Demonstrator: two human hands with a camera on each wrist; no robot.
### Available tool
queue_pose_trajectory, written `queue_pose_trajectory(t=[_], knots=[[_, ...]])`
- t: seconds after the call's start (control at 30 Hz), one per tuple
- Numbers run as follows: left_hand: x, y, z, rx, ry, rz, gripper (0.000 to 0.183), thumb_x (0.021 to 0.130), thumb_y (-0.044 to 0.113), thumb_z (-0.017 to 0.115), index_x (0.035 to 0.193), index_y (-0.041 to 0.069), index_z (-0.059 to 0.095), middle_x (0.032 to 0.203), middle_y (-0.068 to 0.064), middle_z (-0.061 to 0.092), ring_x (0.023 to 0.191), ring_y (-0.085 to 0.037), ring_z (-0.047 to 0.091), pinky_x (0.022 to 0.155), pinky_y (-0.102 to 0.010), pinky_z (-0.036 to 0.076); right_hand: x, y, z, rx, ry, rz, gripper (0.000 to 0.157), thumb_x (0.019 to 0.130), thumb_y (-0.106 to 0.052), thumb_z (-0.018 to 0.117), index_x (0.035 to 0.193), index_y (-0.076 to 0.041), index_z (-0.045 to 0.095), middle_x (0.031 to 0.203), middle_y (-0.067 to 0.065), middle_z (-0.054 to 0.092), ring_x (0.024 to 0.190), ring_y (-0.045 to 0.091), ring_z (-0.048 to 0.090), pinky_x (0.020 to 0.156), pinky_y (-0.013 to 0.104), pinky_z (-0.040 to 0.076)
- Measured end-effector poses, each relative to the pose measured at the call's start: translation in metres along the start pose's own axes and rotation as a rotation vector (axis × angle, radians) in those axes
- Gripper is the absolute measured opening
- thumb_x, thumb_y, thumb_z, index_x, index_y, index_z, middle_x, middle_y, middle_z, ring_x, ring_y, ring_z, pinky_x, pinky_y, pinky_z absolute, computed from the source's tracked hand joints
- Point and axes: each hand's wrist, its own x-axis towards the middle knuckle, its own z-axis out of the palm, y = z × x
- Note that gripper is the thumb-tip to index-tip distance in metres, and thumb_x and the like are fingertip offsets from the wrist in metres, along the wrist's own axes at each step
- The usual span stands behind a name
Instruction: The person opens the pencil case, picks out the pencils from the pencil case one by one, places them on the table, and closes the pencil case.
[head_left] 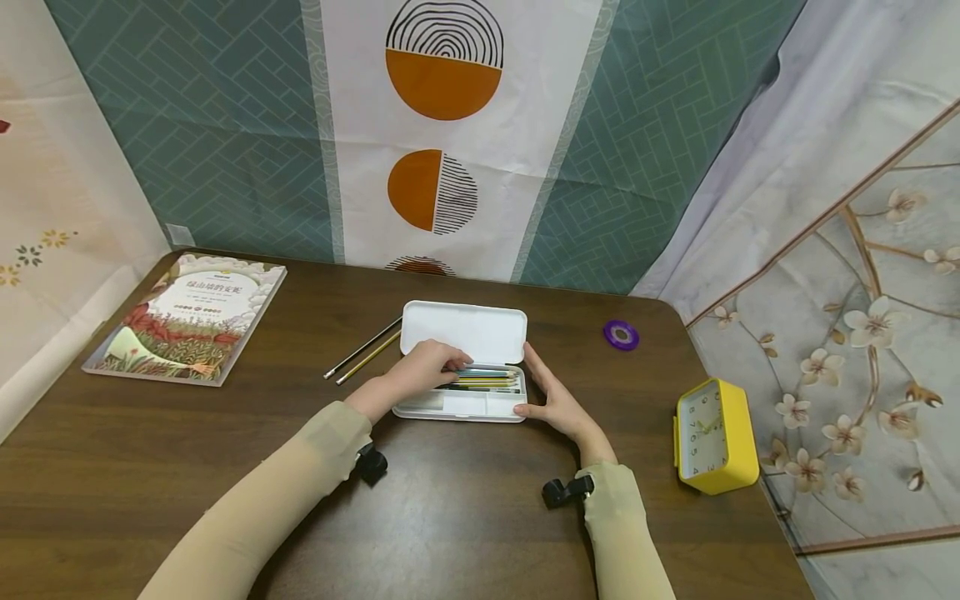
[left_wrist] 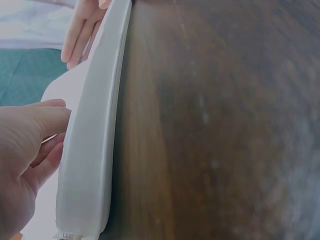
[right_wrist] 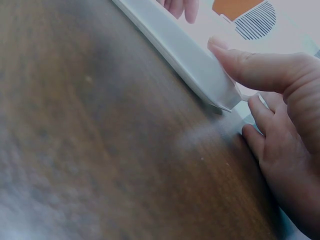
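Note:
A white pencil case [head_left: 463,331] lies on the table with its lid folded back. Several pencils [head_left: 487,382] lie side by side in its rear compartment. My left hand [head_left: 429,367] reaches in from the left, its bent fingers over the pencils' left ends; the case wall hides its fingertips in the left wrist view, and I cannot tell whether it pinches a pencil. My right hand [head_left: 557,400] is at the case's right end, thumb and fingers spread. In the right wrist view its thumb [right_wrist: 260,70] rests at the rim, and the other fingers extend past the case's end.
Left of the case lie a black pencil [head_left: 363,348] and a yellow pencil [head_left: 368,357]. An illustrated book [head_left: 187,321] is at the back left. To the right are a purple ring-shaped object [head_left: 621,335] and a yellow alarm clock [head_left: 716,436]. A patterned cloth hangs behind the table.

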Motion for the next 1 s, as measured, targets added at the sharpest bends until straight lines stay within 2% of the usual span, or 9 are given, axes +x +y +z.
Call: queue_pose_trajectory(t=[0.33, 0.43, 0.57, 0.67, 1.0], knots=[[0.0, 0.0019, 0.0003, 0.025, 0.001, 0.025, 0.024, 0.088, 0.0, 0.068, 0.112, 0.002, 0.071, 0.089, -0.004, 0.074, 0.085, -0.016, 0.069, 0.081, -0.03, 0.055, 0.0017, 0.0039, 0.0002, -0.001, 0.004, 0.007, 0.105, 0.083, -0.004, 0.075, 0.158, -0.012, 0.003, 0.165, 0.011, 0.003, 0.152, 0.032, 0.006, 0.12, 0.055, 0.01], [-0.0003, 0.0022, 0.0011, 0.03, 0.003, 0.027, 0.024, 0.088, 0.0, 0.068, 0.112, 0.001, 0.071, 0.086, -0.002, 0.073, 0.083, -0.014, 0.067, 0.081, -0.031, 0.055, 0.0013, 0.0049, -0.0001, -0.008, -0.001, -0.016, 0.105, 0.083, -0.009, 0.076, 0.159, -0.012, 0.003, 0.165, 0.012, 0.002, 0.152, 0.033, 0.005, 0.12, 0.056, 0.01], [-0.0004, 0.0023, 0.0024, 0.027, -0.007, 0.01, 0.024, 0.088, 0.001, 0.068, 0.113, 0.002, 0.071, 0.087, -0.002, 0.073, 0.084, -0.015, 0.067, 0.081, -0.032, 0.055, 0.0008, 0.0083, -0.0008, -0.023, -0.006, -0.061, 0.105, 0.084, -0.017, 0.077, 0.159, -0.012, 0.004, 0.165, 0.013, 0.003, 0.152, 0.032, 0.006, 0.12, 0.054, 0.013], [-0.0007, 0.0021, 0.0029, 0.034, -0.019, 0.0, 0.025, 0.089, 0.002, 0.068, 0.114, 0.003, 0.071, 0.092, -0.004, 0.073, 0.087, -0.016, 0.068, 0.082, -0.033, 0.055, 0.0005, 0.0086, -0.0006, -0.021, -0.008, -0.063, 0.105, 0.084, -0.019, 0.077, 0.159, -0.013, 0.003, 0.165, 0.012, 0.003, 0.152, 0.031, 0.006, 0.12, 0.053, 0.013], [-0.0044, 0.0044, -0.0007, 0.03, -0.029, -0.031, 0.025, 0.089, 0.003, 0.068, 0.114, 0.003, 0.071, 0.098, -0.007, 0.075, 0.092, -0.019, 0.07, 0.083, -0.033, 0.056, 0.0013, 0.0042, 0.0005, 0.009, 0.002, -0.003, 0.104, 0.083, 0.002, 0.073, 0.158, -0.01, 0.002, 0.165, 0.012, 0.001, 0.152, 0.032, 0.003, 0.121, 0.055, 0.009]])
